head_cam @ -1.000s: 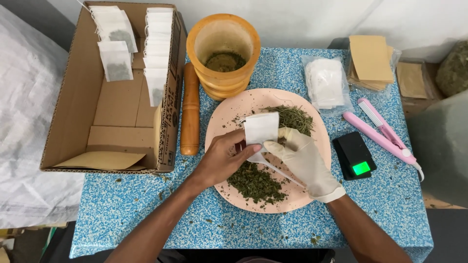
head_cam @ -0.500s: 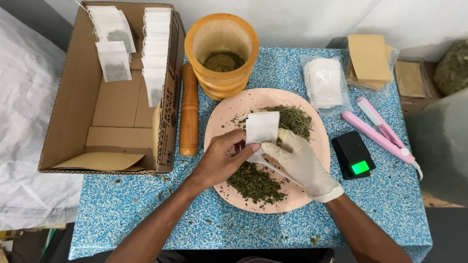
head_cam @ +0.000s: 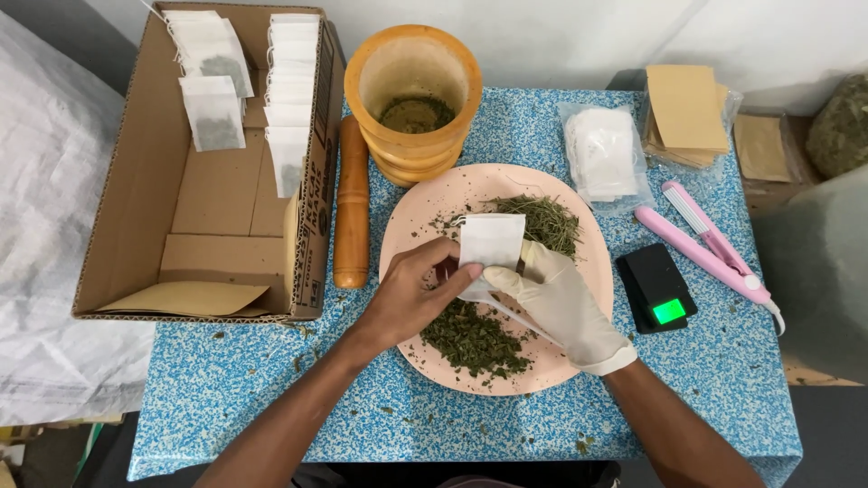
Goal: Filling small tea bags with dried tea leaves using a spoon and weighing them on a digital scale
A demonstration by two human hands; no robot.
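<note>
Now the cardboard box [head_cam: 208, 194] sits along the table's [head_cam: 271, 398] left edge, the pink plate [head_cam: 592, 271] at its middle. Over the plate, the bare left hand [head_cam: 411, 298] and gloved right hand [head_cam: 561, 303] pinch a white paper pouch [head_cam: 491, 242] upright.

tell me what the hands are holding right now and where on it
Both hands hold one small white paper bag over the pink plate. The bare left hand pinches its lower left edge; the gloved right hand has its grip on the lower right edge.
</note>
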